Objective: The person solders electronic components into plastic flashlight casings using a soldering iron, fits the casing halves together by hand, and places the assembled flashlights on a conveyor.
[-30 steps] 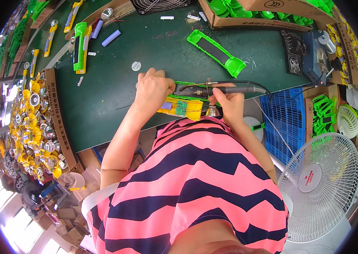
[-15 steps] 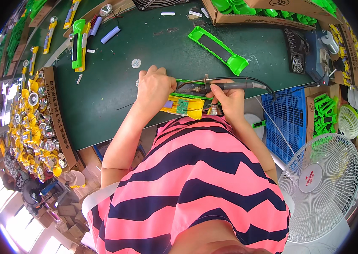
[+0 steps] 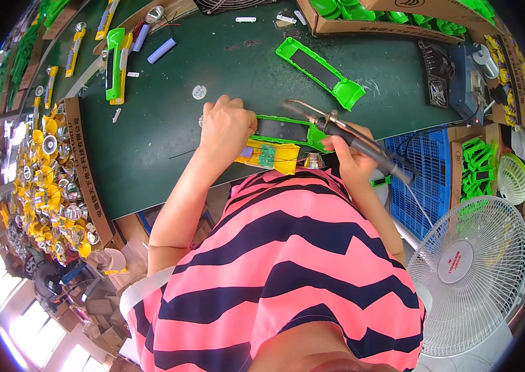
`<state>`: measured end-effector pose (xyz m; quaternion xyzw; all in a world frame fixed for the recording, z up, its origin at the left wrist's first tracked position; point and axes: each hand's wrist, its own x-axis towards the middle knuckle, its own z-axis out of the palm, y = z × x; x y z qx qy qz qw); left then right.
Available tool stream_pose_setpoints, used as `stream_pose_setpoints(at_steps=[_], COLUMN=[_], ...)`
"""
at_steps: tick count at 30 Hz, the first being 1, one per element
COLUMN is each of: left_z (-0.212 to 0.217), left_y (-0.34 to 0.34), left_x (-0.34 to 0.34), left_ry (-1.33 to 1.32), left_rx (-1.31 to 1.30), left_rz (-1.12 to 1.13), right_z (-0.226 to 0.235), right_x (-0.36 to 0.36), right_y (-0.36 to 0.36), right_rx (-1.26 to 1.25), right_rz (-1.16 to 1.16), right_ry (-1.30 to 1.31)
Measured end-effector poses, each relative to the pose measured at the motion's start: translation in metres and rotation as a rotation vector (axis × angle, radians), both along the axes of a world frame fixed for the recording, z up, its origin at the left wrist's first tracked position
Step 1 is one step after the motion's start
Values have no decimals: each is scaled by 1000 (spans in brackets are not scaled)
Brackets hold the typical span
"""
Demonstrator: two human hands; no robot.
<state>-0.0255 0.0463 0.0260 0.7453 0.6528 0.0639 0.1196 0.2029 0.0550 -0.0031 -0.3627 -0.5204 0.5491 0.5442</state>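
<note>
My right hand (image 3: 355, 158) is closed round the dark handle of a soldering iron (image 3: 362, 144), tilted with its metal tip up and to the left, apart from the work. Below the tip lies a green plastic casing half (image 3: 284, 129) with a dark panel, by the table's near edge. My left hand (image 3: 228, 127) is closed on its left end; the fingertips are hidden. Alongside sits a yellow casing half (image 3: 284, 158) with a green circuit board (image 3: 267, 156), thin wires and part of a purple cell. A silver reflector cup (image 3: 314, 161) is at its right end.
Another green casing half (image 3: 321, 73) and a round white disc (image 3: 199, 92) lie beyond my hands. Purple cells (image 3: 162, 51) are at the far left. A carton of yellow reflector parts (image 3: 82, 161) flanks the left side; a blue-grey soldering station (image 3: 466, 80) stands at right, above a fan (image 3: 470, 273).
The soldering iron in my right hand has lifted off the green casing and swung to the right, its tip now pointing up and left. My left hand has stayed in place.
</note>
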Motion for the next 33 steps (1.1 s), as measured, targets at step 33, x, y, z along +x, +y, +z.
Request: stream_pose_setpoints(at_steps=[33], left_z=[57], left_y=[-11], left_x=[8], left_ry=[-355], left_rx=[246], left_rz=[48], right_z=[-5], right_x=[32], right_y=[10], right_rx=[412], right_rz=[96], right_ry=[-754])
